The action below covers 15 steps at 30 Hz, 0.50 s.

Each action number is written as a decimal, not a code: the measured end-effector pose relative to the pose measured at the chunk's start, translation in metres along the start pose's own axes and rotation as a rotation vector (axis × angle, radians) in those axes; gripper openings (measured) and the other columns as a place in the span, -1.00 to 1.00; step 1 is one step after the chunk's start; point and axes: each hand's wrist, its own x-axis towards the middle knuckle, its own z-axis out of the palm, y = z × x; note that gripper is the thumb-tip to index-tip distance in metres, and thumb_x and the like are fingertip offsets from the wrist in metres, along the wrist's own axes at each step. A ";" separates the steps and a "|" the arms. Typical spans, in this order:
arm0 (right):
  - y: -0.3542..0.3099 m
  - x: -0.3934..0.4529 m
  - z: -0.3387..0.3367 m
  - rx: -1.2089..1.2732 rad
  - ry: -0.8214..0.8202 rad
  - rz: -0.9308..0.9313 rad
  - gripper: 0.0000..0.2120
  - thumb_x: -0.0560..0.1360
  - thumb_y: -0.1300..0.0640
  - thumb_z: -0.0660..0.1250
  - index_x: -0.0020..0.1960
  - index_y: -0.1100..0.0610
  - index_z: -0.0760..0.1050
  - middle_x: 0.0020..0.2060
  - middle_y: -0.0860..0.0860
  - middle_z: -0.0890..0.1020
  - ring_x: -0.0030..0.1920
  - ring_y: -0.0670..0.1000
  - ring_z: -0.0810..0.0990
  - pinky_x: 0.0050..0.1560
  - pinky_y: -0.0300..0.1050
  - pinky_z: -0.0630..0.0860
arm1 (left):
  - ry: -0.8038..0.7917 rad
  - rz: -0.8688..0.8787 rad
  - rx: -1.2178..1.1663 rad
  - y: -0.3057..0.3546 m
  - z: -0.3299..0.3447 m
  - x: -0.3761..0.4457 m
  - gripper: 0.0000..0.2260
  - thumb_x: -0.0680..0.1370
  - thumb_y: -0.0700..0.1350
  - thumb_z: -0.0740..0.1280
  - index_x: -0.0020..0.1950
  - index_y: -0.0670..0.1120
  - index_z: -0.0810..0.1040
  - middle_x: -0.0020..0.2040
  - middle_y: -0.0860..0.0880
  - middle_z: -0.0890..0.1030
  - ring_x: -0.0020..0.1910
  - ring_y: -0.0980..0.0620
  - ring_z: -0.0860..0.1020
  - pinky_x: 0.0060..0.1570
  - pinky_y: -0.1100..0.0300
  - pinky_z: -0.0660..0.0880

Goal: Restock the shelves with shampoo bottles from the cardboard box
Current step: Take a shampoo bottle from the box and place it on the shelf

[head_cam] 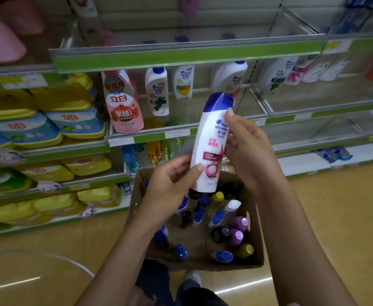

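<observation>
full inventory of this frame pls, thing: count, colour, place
held shampoo bottle: one, white with blue cap and pink label art, tilted above the box, in both hands
cardboard box: one, brown, on the floor under the hands
bottles in box: over a dozen, caps blue, purple, yellow, white, black
shelf shampoo bottles: several, white with blue caps, middle shelf, mostly right
pink refill pouch: at least one, pink, left end of that shelf
detergent jugs: many, yellow and blue, left shelves
top shelf: one, green edge strip
left hand: one, holds bottle's lower part
right hand: one, fingers along bottle's right side
</observation>
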 end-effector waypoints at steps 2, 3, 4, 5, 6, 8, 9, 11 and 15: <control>-0.008 0.000 0.000 0.032 -0.034 -0.004 -0.81 0.56 0.07 0.29 0.05 0.16 0.59 -0.10 0.10 0.69 -0.12 0.04 0.66 -0.05 -0.03 0.57 | -0.032 -0.056 -0.105 -0.001 -0.002 0.000 -0.77 0.46 -0.07 0.31 0.10 -0.02 0.60 -0.02 0.02 0.70 0.00 0.05 0.65 -0.09 0.28 0.57; -0.011 -0.001 0.000 0.035 -0.042 -0.026 -0.85 0.56 0.10 0.30 -0.02 0.12 0.62 -0.14 0.09 0.70 -0.16 0.03 0.66 -0.10 -0.05 0.56 | -0.052 -0.082 -0.149 -0.002 -0.003 0.000 -0.72 0.45 -0.05 0.30 0.13 -0.06 0.60 0.01 -0.03 0.69 0.03 0.01 0.65 -0.05 0.22 0.57; -0.014 -0.001 0.001 0.030 -0.045 -0.057 -0.88 0.54 0.12 0.32 -0.08 0.09 0.63 -0.17 0.07 0.70 -0.19 0.02 0.65 -0.13 -0.08 0.55 | -0.069 -0.107 -0.191 -0.001 -0.003 -0.001 -0.69 0.44 -0.04 0.30 0.14 -0.08 0.60 0.03 -0.06 0.68 0.05 -0.01 0.64 -0.01 0.18 0.57; -0.016 -0.002 0.003 0.029 -0.049 -0.084 -0.90 0.53 0.13 0.33 -0.09 0.10 0.63 -0.17 0.07 0.70 -0.20 0.02 0.65 -0.16 -0.10 0.55 | -0.077 -0.127 -0.224 0.000 -0.003 -0.001 -0.69 0.43 -0.03 0.30 0.13 -0.07 0.60 0.04 -0.07 0.68 0.06 -0.01 0.63 -0.01 0.18 0.57; -0.018 -0.004 0.004 0.027 -0.048 -0.105 -0.91 0.52 0.13 0.35 -0.05 0.12 0.62 -0.16 0.09 0.69 -0.19 0.02 0.66 -0.17 -0.11 0.57 | -0.084 -0.141 -0.246 0.000 -0.003 -0.001 -0.70 0.42 -0.01 0.30 0.11 -0.05 0.61 0.03 -0.06 0.68 0.05 -0.01 0.63 -0.03 0.20 0.57; -0.021 -0.005 0.008 0.015 -0.028 -0.134 -0.87 0.50 0.14 0.37 0.00 0.17 0.60 -0.13 0.10 0.70 -0.18 0.02 0.67 -0.21 -0.15 0.57 | -0.102 -0.142 -0.245 0.003 -0.002 -0.001 -0.71 0.40 0.00 0.32 0.08 -0.03 0.61 0.02 -0.04 0.68 0.04 0.01 0.64 -0.06 0.22 0.56; -0.023 -0.005 0.010 0.009 -0.020 -0.140 -0.85 0.49 0.14 0.38 0.02 0.18 0.60 -0.13 0.10 0.70 -0.18 0.02 0.67 -0.23 -0.17 0.57 | -0.110 -0.132 -0.235 0.004 -0.002 0.000 -0.71 0.40 -0.01 0.33 0.08 -0.04 0.61 0.02 -0.04 0.68 0.04 0.01 0.64 -0.04 0.22 0.57; -0.027 -0.005 0.013 -0.002 -0.016 -0.141 -0.83 0.49 0.14 0.39 0.04 0.20 0.61 -0.13 0.09 0.71 -0.18 0.01 0.68 -0.25 -0.18 0.56 | -0.115 -0.114 -0.222 0.006 -0.003 0.001 -0.74 0.41 -0.06 0.35 0.08 -0.05 0.61 0.03 -0.04 0.68 0.06 0.00 0.63 -0.01 0.21 0.57; -0.034 -0.005 0.014 -0.011 -0.032 -0.143 -0.81 0.48 0.16 0.40 0.06 0.20 0.61 -0.09 0.12 0.71 -0.12 0.05 0.69 -0.15 -0.10 0.61 | -0.114 -0.101 -0.177 0.014 -0.006 0.002 -0.70 0.42 -0.07 0.35 0.13 -0.07 0.59 0.06 -0.04 0.67 0.09 0.00 0.62 0.09 0.12 0.56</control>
